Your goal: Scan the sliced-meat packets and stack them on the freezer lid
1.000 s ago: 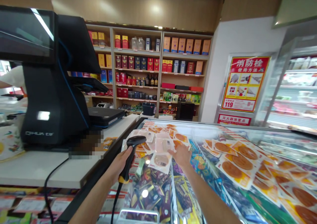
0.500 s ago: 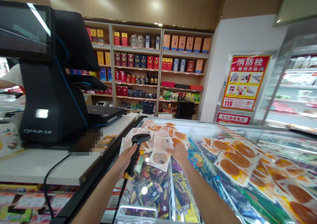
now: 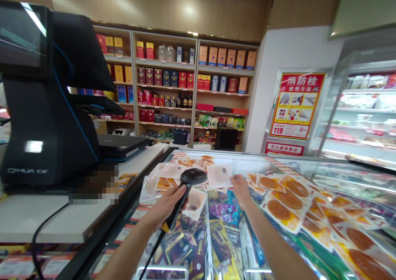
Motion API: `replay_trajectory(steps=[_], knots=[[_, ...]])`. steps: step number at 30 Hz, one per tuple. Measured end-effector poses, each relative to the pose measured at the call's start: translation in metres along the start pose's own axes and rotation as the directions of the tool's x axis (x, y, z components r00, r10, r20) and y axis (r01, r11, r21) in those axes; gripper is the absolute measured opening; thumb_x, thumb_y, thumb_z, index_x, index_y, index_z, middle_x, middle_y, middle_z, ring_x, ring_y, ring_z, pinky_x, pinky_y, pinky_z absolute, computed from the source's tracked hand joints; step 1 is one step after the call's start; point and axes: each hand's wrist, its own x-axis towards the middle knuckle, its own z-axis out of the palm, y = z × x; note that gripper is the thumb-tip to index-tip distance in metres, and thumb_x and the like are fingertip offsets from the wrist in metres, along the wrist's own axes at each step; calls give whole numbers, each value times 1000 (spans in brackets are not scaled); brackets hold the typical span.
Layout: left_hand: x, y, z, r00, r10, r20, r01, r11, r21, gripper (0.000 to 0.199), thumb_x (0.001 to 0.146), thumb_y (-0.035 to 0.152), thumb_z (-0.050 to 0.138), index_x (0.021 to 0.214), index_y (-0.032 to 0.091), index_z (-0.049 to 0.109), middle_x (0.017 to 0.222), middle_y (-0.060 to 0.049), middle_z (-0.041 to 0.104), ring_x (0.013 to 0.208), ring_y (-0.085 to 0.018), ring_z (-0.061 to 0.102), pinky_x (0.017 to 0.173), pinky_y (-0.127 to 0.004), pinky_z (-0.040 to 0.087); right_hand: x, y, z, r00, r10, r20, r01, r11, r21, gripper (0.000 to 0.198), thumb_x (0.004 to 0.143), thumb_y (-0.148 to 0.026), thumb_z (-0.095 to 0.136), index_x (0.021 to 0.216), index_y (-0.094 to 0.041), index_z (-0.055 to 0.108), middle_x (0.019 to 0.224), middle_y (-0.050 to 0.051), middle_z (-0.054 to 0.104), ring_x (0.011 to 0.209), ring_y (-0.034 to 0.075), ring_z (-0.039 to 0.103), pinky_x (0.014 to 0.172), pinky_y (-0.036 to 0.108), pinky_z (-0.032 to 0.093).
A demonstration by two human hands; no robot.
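Note:
My left hand (image 3: 165, 203) is wrapped round the handle of a black barcode scanner (image 3: 193, 176), whose head points up and to the right. A cord trails down from its handle. Between the thumb and fingers of my right hand (image 3: 240, 188) is the right edge of a flat packet (image 3: 219, 176) with a pale back and a small barcode. Another packet (image 3: 195, 203) lies pale side up on the freezer glass, just below the scanner head. More pale packets (image 3: 151, 185) are piled to the left of the scanner, partly hidden by it.
Packets with orange rounds (image 3: 291, 201) spread over the right of the chest freezer's glass. Bagged goods and wire dividers (image 3: 208, 243) show beneath. At left a black checkout terminal (image 3: 46, 119) stands on a white counter (image 3: 62, 222). Shelves of boxes (image 3: 165, 80) line the back wall.
My right hand has moved right, lifting a packet away from the others. The scanner in my left hand has shifted right, towards that packet. The view has turned slightly right.

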Motion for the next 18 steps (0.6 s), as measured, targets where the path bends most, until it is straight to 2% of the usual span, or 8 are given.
replay_trajectory(steps=[4,10,14,18], knots=[[6,5,19,995,5,102,-6,1000,13,36,67,52,48,65,16,50,52,2,52,45,-7,44,45,-19,33,4,10,-15,998,14,-56,-10,997,82,20,72,-31,34,84,-19,45,74,5,62,74,17,59,53,26,48],[16,3,39,981,43,191,-45,999,11,36,68,52,46,64,16,49,51,3,49,44,-7,41,43,-19,32,2,19,-21,993,22,-120,-8,994,113,18,69,-34,38,76,-19,45,68,3,61,68,17,59,52,26,47],[21,1,45,986,56,160,-62,998,34,36,67,52,48,62,16,48,49,3,48,42,-7,41,42,-19,31,8,18,-34,967,-5,-253,17,999,44,24,71,-34,34,82,-18,47,72,4,61,66,17,57,54,28,45],[28,-6,43,994,45,99,-45,999,-1,37,63,53,51,63,16,48,49,4,48,41,-7,41,41,-19,31,20,17,-67,906,-74,-417,44,996,-82,26,74,-31,34,89,-15,48,81,9,59,75,20,54,65,30,40]])
